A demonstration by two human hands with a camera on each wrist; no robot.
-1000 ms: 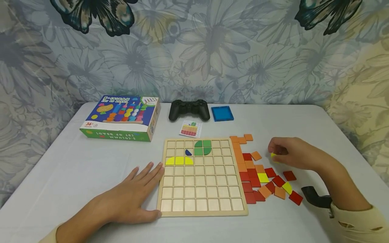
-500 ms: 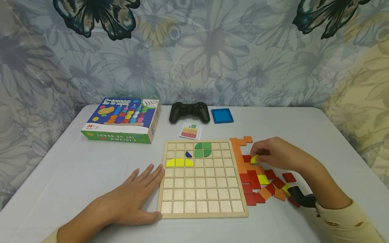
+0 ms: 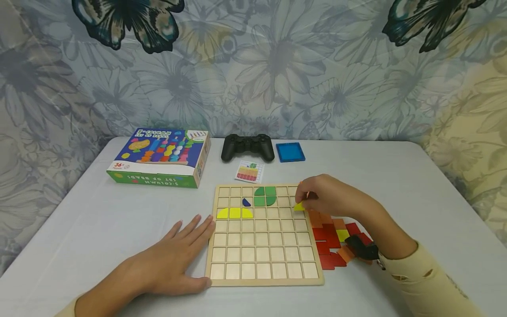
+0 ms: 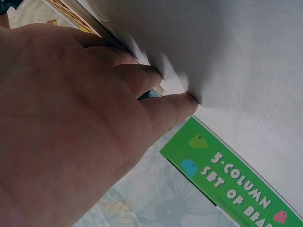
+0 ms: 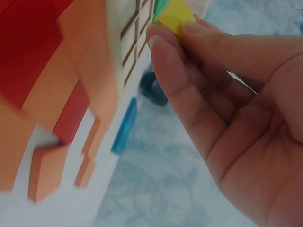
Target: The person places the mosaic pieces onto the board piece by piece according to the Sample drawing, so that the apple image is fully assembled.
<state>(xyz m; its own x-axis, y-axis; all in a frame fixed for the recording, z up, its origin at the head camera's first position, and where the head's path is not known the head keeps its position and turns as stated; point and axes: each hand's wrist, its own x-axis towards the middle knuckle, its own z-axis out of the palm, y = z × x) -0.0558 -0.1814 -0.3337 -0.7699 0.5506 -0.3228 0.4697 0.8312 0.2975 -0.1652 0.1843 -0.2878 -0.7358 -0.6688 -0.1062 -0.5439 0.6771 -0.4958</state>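
Note:
Between thumb and fingers my right hand (image 3: 336, 196) pinches a yellow tile (image 5: 177, 18), over the right edge of a wooden grid board (image 3: 263, 282). My left hand (image 3: 170, 259) lies flat on the white table with spread fingers, fingertips and thumb at the board's left edge. On the board, green tiles (image 3: 265, 196) form a leaf shape, beside a small dark blue tile (image 3: 246, 202). Yellow tiles (image 3: 235, 213) stand in a row at the left of the third row. Orange and red tiles (image 3: 328, 235) lie loose right of the board, partly hidden by my right arm.
Behind the board lie a pattern card (image 3: 249, 171), a black game controller (image 3: 247, 148) and a blue square tray (image 3: 291, 152). A bead-set box (image 3: 158, 157) stands at the back left. A floral cloth (image 3: 277, 75) hangs behind the table.
My right hand has moved left with the yellow tile, from beyond the loose tiles to the board's right edge. My left hand has stayed in place.

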